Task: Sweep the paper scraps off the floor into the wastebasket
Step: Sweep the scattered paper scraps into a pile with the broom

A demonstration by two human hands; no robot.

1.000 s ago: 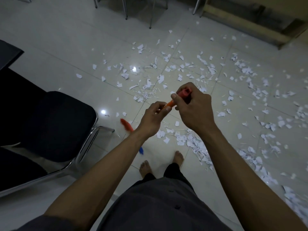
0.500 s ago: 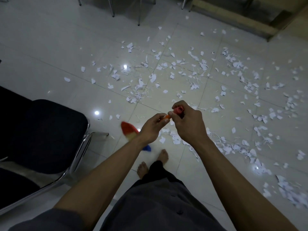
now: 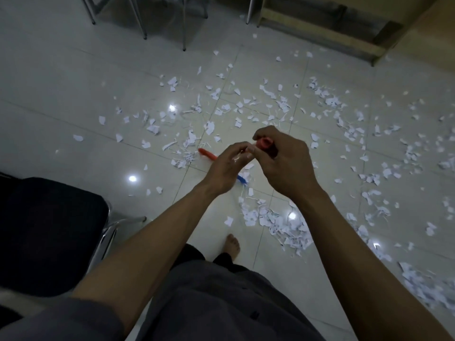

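Sitting at the left edge, a black padded chair (image 3: 49, 232) on chrome tube legs now takes up less of the view than a second ago, as the camera has swung right and tipped toward more of the littered floor. Next, an orange-and-blue broom head (image 3: 208, 154), its bristles blurred, shows just past the left hand (image 3: 226, 168), having swung back to a thin streak after flaring wide half a second ago. That hand pinches the slim handle between thumb and fingertips; the right hand (image 3: 283, 163) stays clamped around the orange cap at the handle's top. This looks like readying the broom, so sweeping has probably not started. White paper scraps (image 3: 275, 222), torn, thin and irregular, lie thickly across glossy pale tiles (image 3: 73, 82), densest to the right. No wastebasket is in view.
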